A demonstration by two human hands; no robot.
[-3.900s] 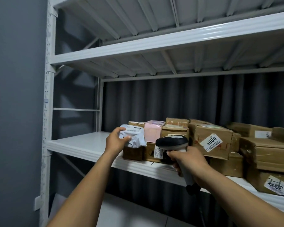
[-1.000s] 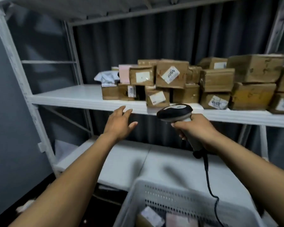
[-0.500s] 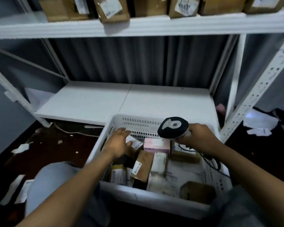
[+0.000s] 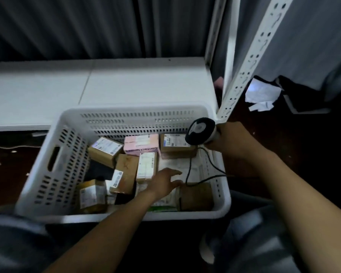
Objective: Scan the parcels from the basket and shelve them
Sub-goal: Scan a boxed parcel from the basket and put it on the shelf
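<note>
The long white shelf board (image 4: 136, 81) runs at twelve o'clock of the white slotted plastic basket (image 4: 67, 154). The parcels are in the basket: small brown and pink cardboard boxes (image 4: 141, 143) from nine to one o'clock, and a flat white plastic mailer (image 4: 195, 166) at three. The left hand (image 4: 163, 182) reaches over that mailer with its fingers straight, slightly spread and holding nothing. At two o'clock the right hand (image 4: 230, 140) wraps the black-headed handheld barcode scanner (image 4: 200, 130). Its thin black cord (image 4: 187, 174) droops across the mailer. It would be best to pinch the mailer's near edge clear of the cord and lift it label-up toward the scanner.
</note>
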